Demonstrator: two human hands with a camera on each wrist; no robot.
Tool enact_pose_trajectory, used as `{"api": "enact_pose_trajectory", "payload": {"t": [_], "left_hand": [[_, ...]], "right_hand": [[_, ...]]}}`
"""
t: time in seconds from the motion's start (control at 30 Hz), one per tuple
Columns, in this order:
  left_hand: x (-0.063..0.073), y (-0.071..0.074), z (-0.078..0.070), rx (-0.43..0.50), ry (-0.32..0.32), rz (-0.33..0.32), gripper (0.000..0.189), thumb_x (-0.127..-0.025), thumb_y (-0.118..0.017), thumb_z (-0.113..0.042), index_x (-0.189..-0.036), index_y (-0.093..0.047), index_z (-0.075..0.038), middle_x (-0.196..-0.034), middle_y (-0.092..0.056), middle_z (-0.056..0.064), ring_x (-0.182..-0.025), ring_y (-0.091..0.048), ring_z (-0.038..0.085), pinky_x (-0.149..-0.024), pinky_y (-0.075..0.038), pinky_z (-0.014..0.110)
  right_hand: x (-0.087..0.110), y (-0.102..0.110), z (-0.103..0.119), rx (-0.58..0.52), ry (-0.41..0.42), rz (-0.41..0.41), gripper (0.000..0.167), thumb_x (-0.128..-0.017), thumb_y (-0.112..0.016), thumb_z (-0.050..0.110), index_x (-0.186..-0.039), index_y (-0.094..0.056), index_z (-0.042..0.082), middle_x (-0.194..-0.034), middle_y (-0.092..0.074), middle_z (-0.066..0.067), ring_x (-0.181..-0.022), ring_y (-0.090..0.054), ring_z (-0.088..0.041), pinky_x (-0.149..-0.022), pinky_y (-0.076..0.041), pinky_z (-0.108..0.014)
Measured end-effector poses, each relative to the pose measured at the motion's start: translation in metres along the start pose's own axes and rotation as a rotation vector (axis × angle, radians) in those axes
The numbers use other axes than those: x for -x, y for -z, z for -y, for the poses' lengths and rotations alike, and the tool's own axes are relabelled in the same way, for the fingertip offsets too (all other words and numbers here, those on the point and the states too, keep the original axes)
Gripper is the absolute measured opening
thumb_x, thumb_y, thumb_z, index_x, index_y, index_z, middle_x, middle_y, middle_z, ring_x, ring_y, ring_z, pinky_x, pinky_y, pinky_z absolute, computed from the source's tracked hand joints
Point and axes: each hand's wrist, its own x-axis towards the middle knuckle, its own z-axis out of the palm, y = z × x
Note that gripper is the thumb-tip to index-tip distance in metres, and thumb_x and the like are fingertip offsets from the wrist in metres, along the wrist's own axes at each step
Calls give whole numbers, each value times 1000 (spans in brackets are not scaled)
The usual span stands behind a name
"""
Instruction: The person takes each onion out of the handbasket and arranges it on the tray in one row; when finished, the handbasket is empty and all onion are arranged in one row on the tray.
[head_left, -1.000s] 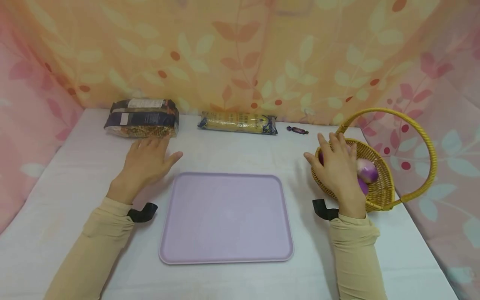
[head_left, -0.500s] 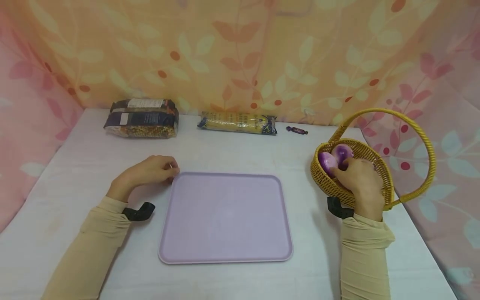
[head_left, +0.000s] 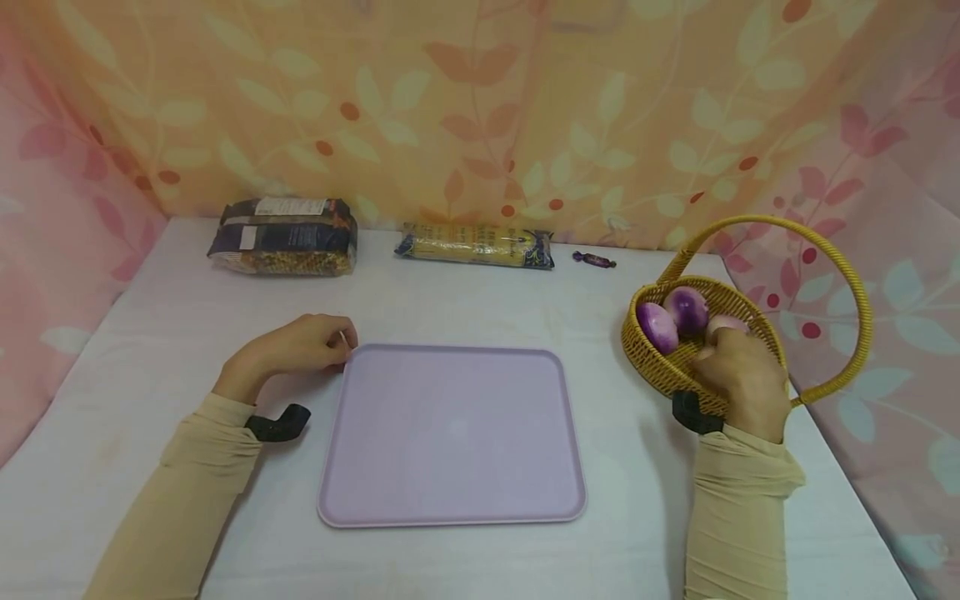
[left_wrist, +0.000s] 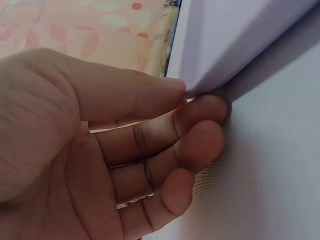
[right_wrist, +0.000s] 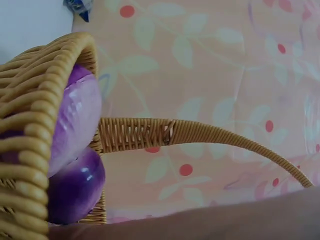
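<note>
My left hand (head_left: 296,350) pinches the upper left corner of the lilac tray (head_left: 453,437) between thumb and forefinger; its other fingers (left_wrist: 202,145) curl below in the left wrist view. My right hand (head_left: 742,375) reaches down into the yellow wicker basket (head_left: 652,371), fingertips hidden inside. I cannot tell whether it grips anything. Two purple onions (head_left: 657,327) lie at the basket's left end, and another onion (head_left: 727,325) shows just beyond the right knuckles. The right wrist view has the onions (right_wrist: 77,187) at the wicker rim, with that hand's fingers out of sight.
Along the back of the white table lie a dark bag of beans or grain (head_left: 285,237), a yellow noodle packet (head_left: 476,246) and a small wrapped candy (head_left: 594,260). The tall basket handle (head_left: 855,287) arches out to the right. Patterned curtains stand around the table.
The left hand has come down from near the dark bag and taken hold of the tray corner. The right hand has lowered into the basket and shifted right, uncovering the left onions.
</note>
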Motion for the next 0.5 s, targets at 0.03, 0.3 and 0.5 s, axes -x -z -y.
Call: {"api": "enact_pose_trajectory", "payload": {"t": [0.03, 0.3, 0.5], "left_hand": [[0, 0, 0, 7, -2, 0, 18, -90, -52, -6, -106, -62, -3, -82, -68, 4, -73, -58, 15, -68, -46, 30], [2, -1, -1, 23, -1, 4, 18, -91, -51, -5, -106, -61, -1, -82, -68, 6, -73, -58, 15, -66, -45, 29], [0, 0, -1, 22, -6, 12, 17, -92, -54, -8, -106, -61, -1, -83, -68, 6, -74, -58, 15, -67, -45, 30]], "right_hand": [[0, -1, 0, -2, 6, -9, 13, -84, -51, 18, -90, -51, 6, -96, -55, -26, -85, -52, -41, -66, -42, -50], [-2, -3, -3, 8, 0, -54, 19, -82, -47, 22, -88, -46, 4, -92, -53, -28, -81, -50, -40, -63, -43, -47], [-1, -2, -8, -14, 0, -42, 22, -81, -51, 27, -83, -38, 9, -85, -48, -22, -78, -44, -35, -63, -34, -41]]}}
